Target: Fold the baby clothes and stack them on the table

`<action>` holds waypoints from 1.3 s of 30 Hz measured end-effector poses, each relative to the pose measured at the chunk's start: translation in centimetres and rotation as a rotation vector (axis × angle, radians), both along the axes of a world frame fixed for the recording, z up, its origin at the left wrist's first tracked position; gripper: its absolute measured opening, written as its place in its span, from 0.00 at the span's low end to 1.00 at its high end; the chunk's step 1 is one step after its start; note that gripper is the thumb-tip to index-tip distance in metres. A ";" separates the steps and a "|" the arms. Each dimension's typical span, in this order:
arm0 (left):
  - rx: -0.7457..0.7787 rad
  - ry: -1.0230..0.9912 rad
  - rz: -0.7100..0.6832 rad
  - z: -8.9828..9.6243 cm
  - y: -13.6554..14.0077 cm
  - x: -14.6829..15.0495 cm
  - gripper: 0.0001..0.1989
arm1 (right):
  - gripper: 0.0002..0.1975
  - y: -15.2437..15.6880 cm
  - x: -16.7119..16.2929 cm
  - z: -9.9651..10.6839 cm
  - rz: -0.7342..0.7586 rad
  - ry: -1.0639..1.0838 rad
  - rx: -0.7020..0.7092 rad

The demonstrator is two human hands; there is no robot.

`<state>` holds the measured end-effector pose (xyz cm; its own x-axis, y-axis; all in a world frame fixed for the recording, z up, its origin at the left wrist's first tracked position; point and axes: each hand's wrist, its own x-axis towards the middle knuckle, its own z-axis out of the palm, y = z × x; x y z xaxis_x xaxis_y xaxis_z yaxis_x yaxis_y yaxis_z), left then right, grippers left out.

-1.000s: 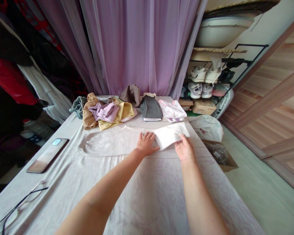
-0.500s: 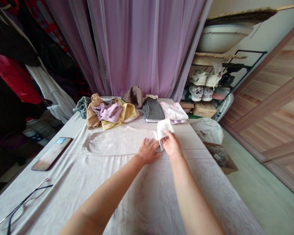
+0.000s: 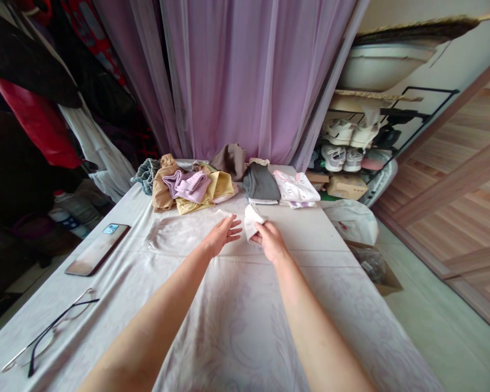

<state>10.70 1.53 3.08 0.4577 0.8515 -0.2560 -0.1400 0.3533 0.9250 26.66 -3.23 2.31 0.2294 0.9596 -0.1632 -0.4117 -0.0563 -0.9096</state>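
Note:
A pale, ribbed garment (image 3: 175,233), perhaps a pair of trousers, lies flat across the cloth-covered table (image 3: 237,305). Its right end is folded up, and my right hand (image 3: 269,239) pinches that white folded end (image 3: 252,220) between thumb and fingers. Over the middle of the garment is my left hand (image 3: 221,235), its fingers spread and pointing right toward the fold. It grips nothing; whether it touches the fabric I cannot tell.
Behind lie crumpled clothes, with a lilac piece (image 3: 188,185) on a yellow one (image 3: 220,185). Right of them are folded grey clothing (image 3: 261,182) and a white-pink folded garment (image 3: 296,188). A phone (image 3: 98,250) and glasses (image 3: 51,326) rest at the left.
My right hand has brought the folded end leftward and lower. My left hand has come off the garment's right part and shifted left, fingers now spread. The camera view has turned slightly.

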 end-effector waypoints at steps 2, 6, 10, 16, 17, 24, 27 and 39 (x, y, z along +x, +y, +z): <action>-0.015 -0.001 -0.019 0.2 -0.1 -0.3 0.33 | 0.21 -0.3 -0.2 0.0 0.089 -0.062 -0.014; 0.017 0.115 0.054 -0.3 -0.6 -0.3 0.38 | 0.22 -1.3 2.8 -0.1 0.006 -0.104 -0.031; 0.043 0.297 0.167 -1.1 0.0 -0.1 0.43 | 0.23 -2.3 7.0 -1.3 -0.267 -0.311 -0.106; 0.212 0.646 0.165 -1.8 1.1 -0.5 0.36 | 0.21 -3.2 7.1 -4.8 -0.279 -0.675 -0.121; 0.230 0.672 0.162 -1.7 1.1 -0.8 0.36 | 0.21 -3.3 6.7 -5.3 -0.284 -0.724 -0.103; 0.256 0.768 0.138 -1.4 0.9 -2.7 0.33 | 0.19 -3.8 6.4 -6.0 -0.276 -0.917 -0.080; 0.251 0.783 0.122 -1.4 1.0 -3.2 0.33 | 0.18 -3.9 6.5 -6.0 -0.275 -0.974 -0.071; 0.300 0.921 0.040 -1.1 1.2 -3.6 0.33 | 0.20 -3.1 2.6 -4.4 -0.260 -1.448 0.353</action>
